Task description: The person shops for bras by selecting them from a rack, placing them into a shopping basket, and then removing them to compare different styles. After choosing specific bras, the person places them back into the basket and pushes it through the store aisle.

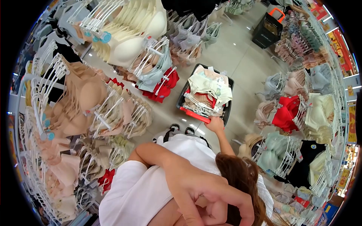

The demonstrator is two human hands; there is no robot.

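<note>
My right hand (pixel 215 123) is wrapped round the end of the red handle (pixel 194 115) of a black shopping basket (pixel 181 98) on the floor ahead of me. Inside the basket lie cream bras (pixel 207 84) on white hangers, over beige and red ones. My left hand (pixel 213 192) is raised close beneath the camera, in front of my upper chest. Its thumb and one finger spread apart while other fingers curl inward, and nothing shows in it. The lowest fingertips reach the bottom of the view.
Racks of bras line both sides, with cream (pixel 132 34) and beige (pixel 81 94) ones at left and red ones (pixel 286 115) at right. Another black basket (pixel 267 32) with an orange handle stands at the far right. Tiled floor (pixel 245 60) runs between the racks.
</note>
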